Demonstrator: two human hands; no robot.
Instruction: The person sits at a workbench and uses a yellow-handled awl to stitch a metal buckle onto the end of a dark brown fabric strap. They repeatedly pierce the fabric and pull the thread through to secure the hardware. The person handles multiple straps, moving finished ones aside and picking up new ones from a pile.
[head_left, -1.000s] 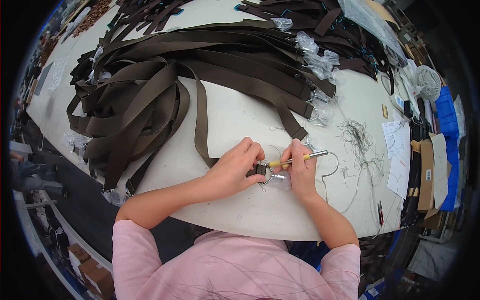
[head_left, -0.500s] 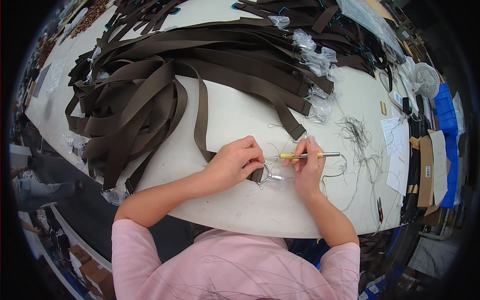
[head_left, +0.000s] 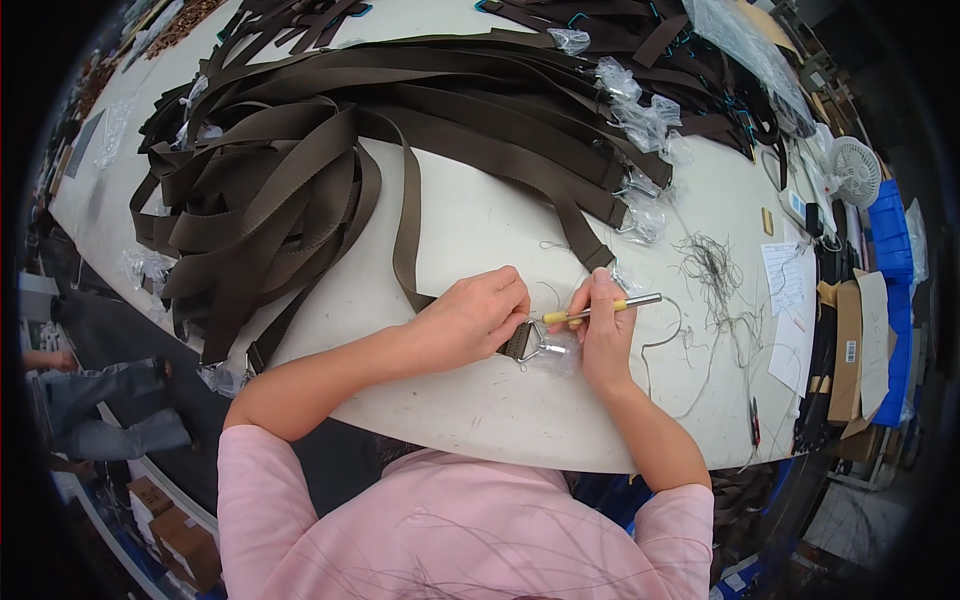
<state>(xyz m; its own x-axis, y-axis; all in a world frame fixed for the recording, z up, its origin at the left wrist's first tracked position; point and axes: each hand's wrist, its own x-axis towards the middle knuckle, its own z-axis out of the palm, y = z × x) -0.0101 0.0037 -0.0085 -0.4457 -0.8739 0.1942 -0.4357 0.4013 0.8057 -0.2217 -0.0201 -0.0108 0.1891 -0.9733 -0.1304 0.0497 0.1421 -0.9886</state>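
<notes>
A dark brown webbing strap (head_left: 407, 225) curves down the table and passes under my left hand (head_left: 475, 308). My left fingertips are closed in a pinch at the upper edge of its stitched end (head_left: 516, 343). A metal clasp (head_left: 540, 346) is attached there, partly in clear plastic wrap (head_left: 566, 355). My right hand (head_left: 603, 345) grips a slim pen-like tool (head_left: 608, 307), yellow with a silver rear. Its yellow end points left, near my left fingertips. A dark thin cord or thread curves beside its silver end. The very tip is too small to make out.
A big heap of brown straps (head_left: 260, 200) covers the left and far side, with plastic-wrapped hardware (head_left: 640, 115). Loose threads (head_left: 712, 275), paper sheets (head_left: 790, 300) and small snips (head_left: 755, 420) lie at right. A white fan (head_left: 855, 170), blue bins (head_left: 893, 235) and a cardboard box (head_left: 858, 345) stand beyond.
The tool in my right hand has shifted left and slightly down, closer to my left fingertips. My left hand has barely moved. A person at the far left has come further into view.
</notes>
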